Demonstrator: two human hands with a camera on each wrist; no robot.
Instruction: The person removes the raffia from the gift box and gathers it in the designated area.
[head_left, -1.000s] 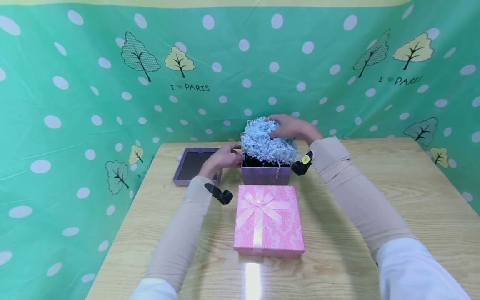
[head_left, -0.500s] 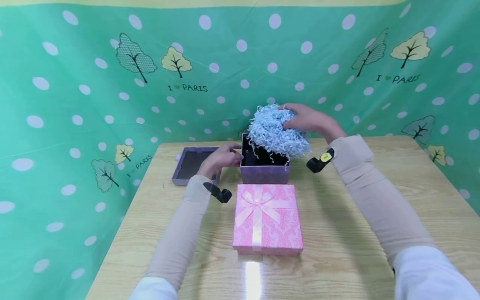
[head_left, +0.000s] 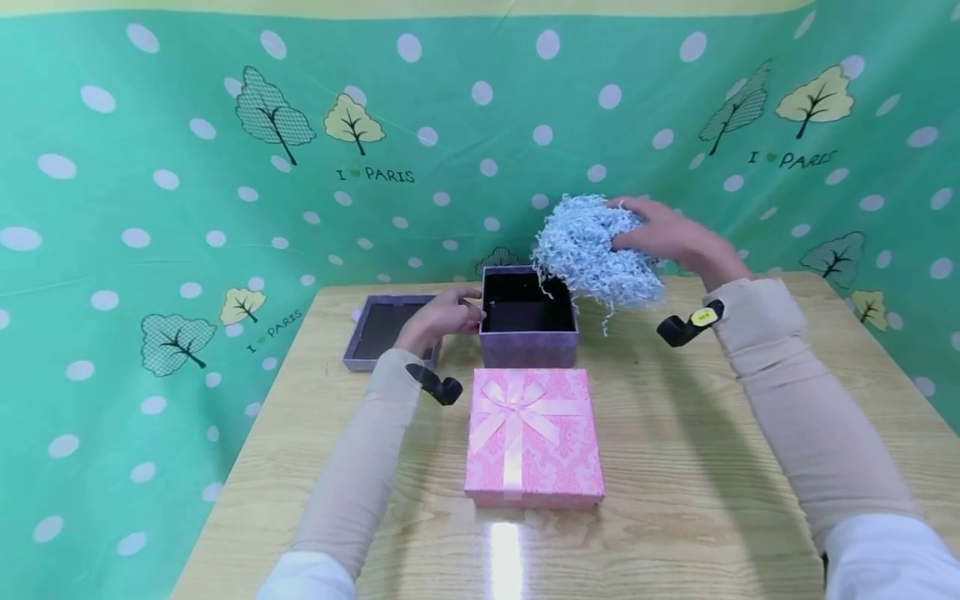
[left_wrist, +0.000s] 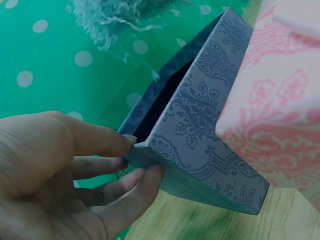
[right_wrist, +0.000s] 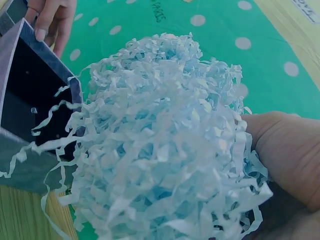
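Observation:
In the head view my right hand grips a large clump of light blue crinkled paper shreds, held in the air to the right of a purple box. Loose strands dangle from the clump in the right wrist view. My left hand stays at the box's left wall. The left wrist view shows its digits pinching the rim at a corner of the patterned box. Dark inside, the box holds a few tiny scraps.
A pink patterned gift box with a ribbon bow sits just in front of the purple box. Left of it lies a shallow purple lid, inside up. A green dotted cloth hangs behind the wooden table.
My right hand has lifted the paper shreds out of the purple box and carried them to the right. The left hand has kept its place on the box.

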